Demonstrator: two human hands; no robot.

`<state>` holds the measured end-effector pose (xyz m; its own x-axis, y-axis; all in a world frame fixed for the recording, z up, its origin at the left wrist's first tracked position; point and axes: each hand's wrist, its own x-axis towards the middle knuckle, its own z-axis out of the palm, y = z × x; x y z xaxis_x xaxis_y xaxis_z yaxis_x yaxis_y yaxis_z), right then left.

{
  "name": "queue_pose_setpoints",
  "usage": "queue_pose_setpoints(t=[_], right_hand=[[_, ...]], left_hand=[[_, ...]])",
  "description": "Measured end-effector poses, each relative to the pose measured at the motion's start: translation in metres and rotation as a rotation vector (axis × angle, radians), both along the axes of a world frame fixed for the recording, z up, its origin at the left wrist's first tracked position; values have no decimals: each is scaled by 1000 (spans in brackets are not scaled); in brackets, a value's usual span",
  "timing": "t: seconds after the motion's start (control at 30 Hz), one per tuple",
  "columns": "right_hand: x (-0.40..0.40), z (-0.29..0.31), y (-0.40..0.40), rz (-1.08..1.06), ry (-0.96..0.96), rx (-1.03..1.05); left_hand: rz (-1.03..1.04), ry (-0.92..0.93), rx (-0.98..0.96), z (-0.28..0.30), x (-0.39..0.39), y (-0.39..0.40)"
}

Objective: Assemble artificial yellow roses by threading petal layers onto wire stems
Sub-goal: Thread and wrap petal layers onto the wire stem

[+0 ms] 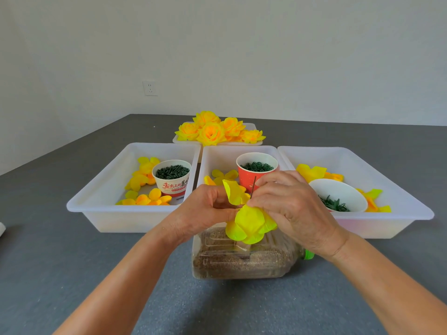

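From the head view, the wire stem (253, 187) stood near upright, tip up and away — pinched by the right hand (287, 206) above the threaded petals (249, 224). The left hand (205, 209), just beside, pinched a loose petal layer (233, 192) (left of the tip, nearer).

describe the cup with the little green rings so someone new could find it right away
Three white trays sit side by side on the grey table; look in the middle tray. At its back right stands the red cup, just behind the person's right hand. It is the only red container: the left tray's cup is white with red lettering, and the right tray holds a plain white bowl.
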<state>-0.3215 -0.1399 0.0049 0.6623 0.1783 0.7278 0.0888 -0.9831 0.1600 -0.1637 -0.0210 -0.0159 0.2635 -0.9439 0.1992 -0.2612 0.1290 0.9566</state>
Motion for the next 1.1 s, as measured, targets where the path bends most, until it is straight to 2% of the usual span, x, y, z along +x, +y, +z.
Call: queue_pose_setpoints(t=[0.43,0.77,0.9,1.1], right_hand=[[0,6,-5,61,113,32],[4,2,-6,71,71,48],[5,0,-10,107,101,139],[0,-5,-11,50,33,226]], left_hand=[[28,24,-26,-5,2,0],[60,-33,5,-5,1,1],[90,-63,16,-5,0,0],[130,-82,33,-4,-1,-1]])
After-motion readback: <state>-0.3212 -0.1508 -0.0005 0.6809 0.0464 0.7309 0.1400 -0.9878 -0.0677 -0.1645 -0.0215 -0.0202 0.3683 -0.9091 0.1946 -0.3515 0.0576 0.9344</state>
